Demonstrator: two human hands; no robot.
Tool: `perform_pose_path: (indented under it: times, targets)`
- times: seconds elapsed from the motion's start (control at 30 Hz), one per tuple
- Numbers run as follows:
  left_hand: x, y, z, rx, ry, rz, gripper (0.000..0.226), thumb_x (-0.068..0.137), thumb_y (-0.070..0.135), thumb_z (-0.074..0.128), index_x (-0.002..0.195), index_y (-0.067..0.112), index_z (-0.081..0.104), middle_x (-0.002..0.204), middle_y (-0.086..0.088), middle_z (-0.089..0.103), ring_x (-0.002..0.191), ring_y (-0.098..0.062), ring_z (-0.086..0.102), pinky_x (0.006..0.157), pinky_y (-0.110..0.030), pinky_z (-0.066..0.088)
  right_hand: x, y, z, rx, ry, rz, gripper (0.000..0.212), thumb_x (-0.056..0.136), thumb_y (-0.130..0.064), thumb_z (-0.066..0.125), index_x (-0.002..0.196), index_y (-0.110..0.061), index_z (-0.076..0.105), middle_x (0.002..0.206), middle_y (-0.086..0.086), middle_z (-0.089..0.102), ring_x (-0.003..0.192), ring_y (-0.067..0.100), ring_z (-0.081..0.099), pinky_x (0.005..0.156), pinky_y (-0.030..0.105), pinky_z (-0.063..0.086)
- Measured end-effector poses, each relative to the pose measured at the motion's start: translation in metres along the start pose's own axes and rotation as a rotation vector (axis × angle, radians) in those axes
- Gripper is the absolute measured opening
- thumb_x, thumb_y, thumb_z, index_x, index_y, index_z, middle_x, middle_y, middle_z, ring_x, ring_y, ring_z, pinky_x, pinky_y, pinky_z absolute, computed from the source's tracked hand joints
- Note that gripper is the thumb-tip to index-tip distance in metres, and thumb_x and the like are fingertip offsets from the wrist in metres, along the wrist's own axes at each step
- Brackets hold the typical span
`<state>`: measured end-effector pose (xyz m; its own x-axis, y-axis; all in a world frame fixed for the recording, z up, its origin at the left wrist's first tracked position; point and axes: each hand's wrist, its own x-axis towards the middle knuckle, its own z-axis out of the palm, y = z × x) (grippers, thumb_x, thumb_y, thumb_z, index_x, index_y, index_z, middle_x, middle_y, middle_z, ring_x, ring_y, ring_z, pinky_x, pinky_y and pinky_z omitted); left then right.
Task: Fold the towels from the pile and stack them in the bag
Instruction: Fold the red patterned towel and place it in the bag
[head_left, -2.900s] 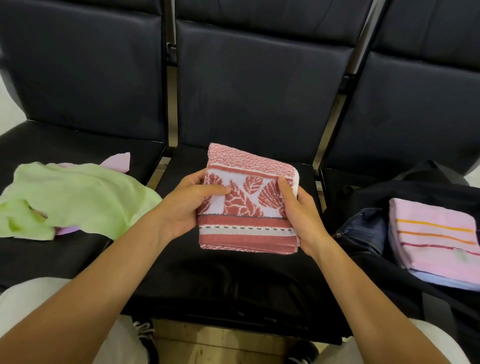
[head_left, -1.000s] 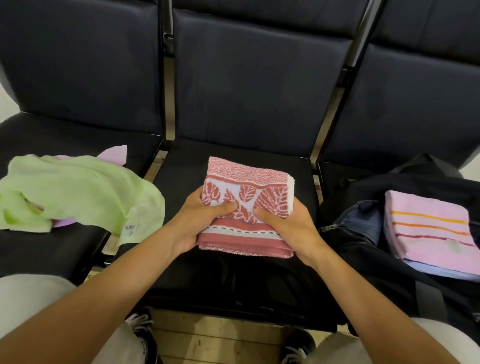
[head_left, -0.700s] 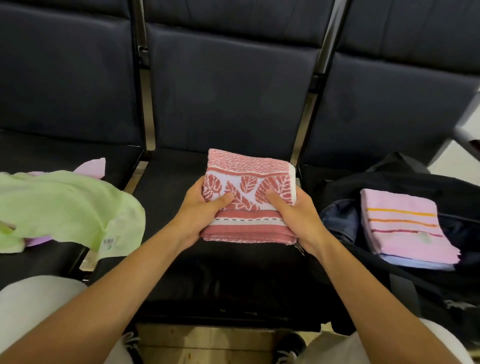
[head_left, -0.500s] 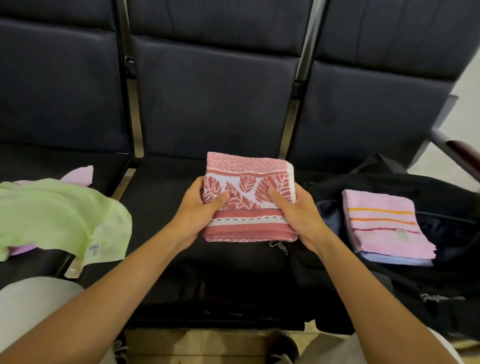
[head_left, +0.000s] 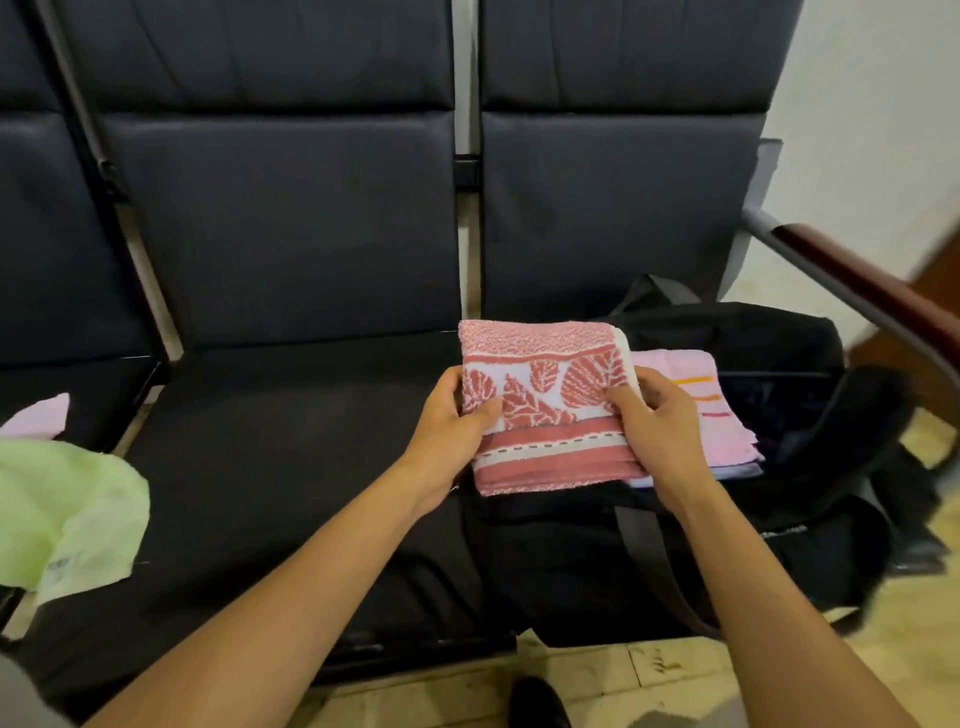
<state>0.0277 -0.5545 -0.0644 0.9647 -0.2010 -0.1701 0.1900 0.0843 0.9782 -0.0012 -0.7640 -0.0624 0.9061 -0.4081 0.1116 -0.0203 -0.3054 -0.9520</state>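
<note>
Nearest the camera, two bare forearms reach forward over the front edge of the dark padded bench (head_left: 270, 467). The left hand (head_left: 449, 431) grips the left edge of a folded red leaf-patterned towel (head_left: 545, 410), thumb on top and fingers tucked beneath. The right hand (head_left: 657, 431) pinches the towel's right edge, thumb laid across the pattern and fingers curled round the side. The towel is held level above the near-left part of an open black bag (head_left: 779, 499) that sits on the right-hand seat. Just beyond the right hand, a folded pink striped towel (head_left: 701, 400) lies inside the bag, partly hidden by the red one. Far off to the left, a crumpled light green towel (head_left: 67, 514) and a pink cloth (head_left: 39, 422) rest on the neighbouring seat. Behind everything rise the dark seat backs (head_left: 291, 223).
</note>
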Motion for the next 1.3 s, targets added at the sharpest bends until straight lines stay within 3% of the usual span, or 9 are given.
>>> perform_pose_path:
  times: [0.13,0.23,0.33,0.53,0.6,0.7,0.97,1.1,1.3]
  targets:
    - [0.020,-0.006,0.046,-0.006,0.003,-0.027,0.033,0.096,0.014,0.060,0.126,0.025,0.052,0.118,0.002,0.066,0.107,-0.015,0.065,0.095,-0.042,0.053,0.023,0.021,-0.031,-0.086,0.146,-0.076,0.017,0.097,-0.021,0.059,0.111,-0.020,0.069,0.101,-0.009,0.070,0.095,0.009,0.066,0.081,0.023,0.053]
    - [0.037,-0.008,0.078,-0.023,0.004,-0.043,0.033,0.096,0.013,0.059,0.125,0.026,0.053,0.118,0.002,0.066,0.107,-0.017,0.065,0.094,-0.042,0.054,0.040,0.034,-0.050,-0.156,0.226,-0.116,0.023,0.099,-0.022,0.058,0.118,-0.015,0.069,0.107,-0.007,0.070,0.090,0.003,0.064,0.073,0.003,0.045]
    - [0.048,-0.010,0.100,-0.028,0.011,-0.046,0.031,0.097,0.012,0.057,0.123,0.028,0.054,0.115,0.002,0.067,0.105,-0.017,0.066,0.091,-0.041,0.055,0.049,0.042,-0.061,-0.171,0.280,-0.072,0.027,0.100,-0.025,0.056,0.123,-0.017,0.067,0.110,-0.009,0.068,0.088,-0.001,0.061,0.068,-0.001,0.039]
    - [0.077,-0.023,0.148,-0.006,0.043,-0.072,0.026,0.098,0.013,0.055,0.118,0.029,0.055,0.112,0.003,0.067,0.102,-0.014,0.067,0.088,-0.037,0.057,0.073,0.056,-0.081,-0.255,0.407,-0.009,0.030,0.101,-0.031,0.055,0.128,-0.021,0.063,0.118,-0.003,0.069,0.095,0.008,0.063,0.076,0.022,0.053]
    - [0.084,-0.028,0.154,0.019,0.067,-0.081,0.025,0.098,0.012,0.054,0.113,0.031,0.056,0.111,0.003,0.067,0.101,-0.014,0.066,0.086,-0.036,0.057,0.079,0.060,-0.081,-0.315,0.399,0.014,0.031,0.101,-0.030,0.054,0.130,-0.020,0.061,0.121,0.000,0.068,0.102,0.017,0.066,0.084,0.036,0.056]
    - [0.090,-0.038,0.155,0.076,0.119,-0.090,0.025,0.097,0.008,0.052,0.105,0.031,0.056,0.106,0.005,0.066,0.097,-0.011,0.065,0.082,-0.030,0.056,0.086,0.070,-0.077,-0.443,0.323,0.059,0.031,0.102,-0.026,0.052,0.132,-0.019,0.058,0.122,0.004,0.067,0.105,0.025,0.066,0.080,0.035,0.051]
    - [0.090,-0.057,0.158,0.520,0.151,0.040,0.026,0.100,0.025,0.048,0.126,0.024,0.048,0.110,0.004,0.060,0.099,-0.016,0.060,0.089,-0.036,0.051,0.083,0.079,-0.084,-0.775,0.129,0.198,0.038,0.105,-0.031,0.032,0.140,-0.022,0.044,0.123,0.015,0.051,0.103,0.046,0.055,0.076,0.042,0.035]
    - [0.090,-0.062,0.161,0.704,0.151,-0.015,0.035,0.100,0.038,0.041,0.134,0.029,0.037,0.120,-0.004,0.058,0.107,-0.029,0.059,0.093,-0.050,0.050,0.082,0.077,-0.083,-0.848,0.131,0.217,0.038,0.106,-0.034,0.031,0.138,-0.019,0.046,0.121,0.016,0.049,0.097,0.044,0.057,0.072,0.040,0.034]
    - [0.088,-0.055,0.161,0.763,0.102,-0.067,0.027,0.101,0.039,0.035,0.124,0.024,0.034,0.120,-0.008,0.056,0.105,-0.033,0.059,0.091,-0.051,0.049,0.081,0.076,-0.080,-0.913,0.188,0.215,0.032,0.106,-0.032,0.037,0.128,-0.014,0.050,0.119,0.014,0.046,0.086,0.032,0.054,0.068,0.040,0.040]
